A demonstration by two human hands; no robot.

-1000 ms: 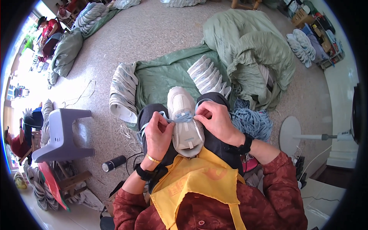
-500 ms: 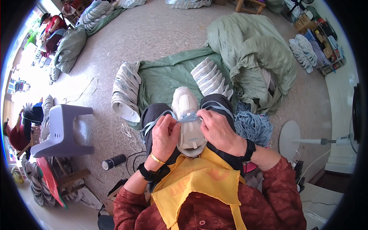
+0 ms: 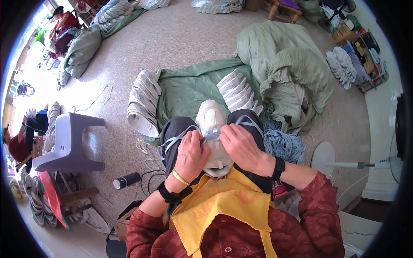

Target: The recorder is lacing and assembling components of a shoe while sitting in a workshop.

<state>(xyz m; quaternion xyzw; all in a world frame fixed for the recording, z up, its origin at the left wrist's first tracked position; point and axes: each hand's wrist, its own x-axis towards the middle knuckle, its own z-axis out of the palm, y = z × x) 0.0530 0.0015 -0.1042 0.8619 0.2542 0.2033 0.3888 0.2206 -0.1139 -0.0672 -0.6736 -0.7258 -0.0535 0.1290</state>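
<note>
A white shoe (image 3: pixel 211 112) is held between my knees, its toe pointing away from me. Light blue shoelace (image 3: pixel 211 134) crosses its throat, and loose lengths of it trail over both knees. My left hand (image 3: pixel 187 158) is closed, thumb and fingers pinching the lace at the left of the shoe's opening. From the other side my right hand (image 3: pixel 241 147) pinches the lace too, its fingertips close to the shoe's middle. The fingers partly hide the laced part. A yellow apron (image 3: pixel 211 200) covers my lap just behind the heel.
Rows of nested white shoes (image 3: pixel 144 103) and more shoes (image 3: pixel 238 91) lie on a green cloth (image 3: pixel 189 88). Right of my knee is a pile of blue laces (image 3: pixel 284 144). A purple-grey plastic chair (image 3: pixel 71 142), a dark cylinder (image 3: pixel 127 181) and a fan stand (image 3: pixel 323 159) are around me.
Both hands have drawn closer together over the shoe's throat, still pinching the lace. The whole view has shifted slightly.
</note>
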